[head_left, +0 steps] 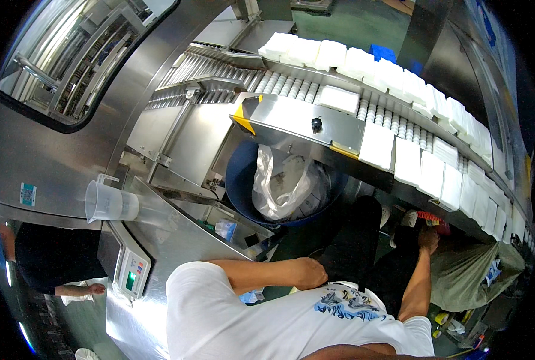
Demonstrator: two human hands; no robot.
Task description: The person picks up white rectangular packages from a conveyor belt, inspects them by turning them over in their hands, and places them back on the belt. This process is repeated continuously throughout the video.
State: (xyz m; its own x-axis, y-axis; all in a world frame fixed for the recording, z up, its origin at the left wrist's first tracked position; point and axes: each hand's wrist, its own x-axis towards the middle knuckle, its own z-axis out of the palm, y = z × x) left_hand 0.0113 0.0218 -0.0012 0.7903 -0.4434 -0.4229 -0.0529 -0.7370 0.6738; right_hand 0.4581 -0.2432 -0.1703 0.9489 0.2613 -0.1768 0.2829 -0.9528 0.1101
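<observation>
My left hand (309, 273) rests at my waist, above the thigh of my dark trousers, with its fingers curled closed; nothing shows sticking out of it. Low under the conveyor's near side, my right hand (428, 240) is closed beside a red coiled hose (427, 216) and a red part; what it grips, if anything, is hidden. White rectangular packs (376, 146) stand in a row along the conveyor's near edge, and more packs (359, 63) line its far side. One white pack (339, 99) lies flat on the white rollers (294, 87).
A blue bin (234, 174) with a clear bag stands before me. On the steel table to the left are a plastic measuring jug (108, 202) and a digital scale (129, 270). A drab sack (474, 276) hangs at right. Another person's arm (78, 290) shows far left.
</observation>
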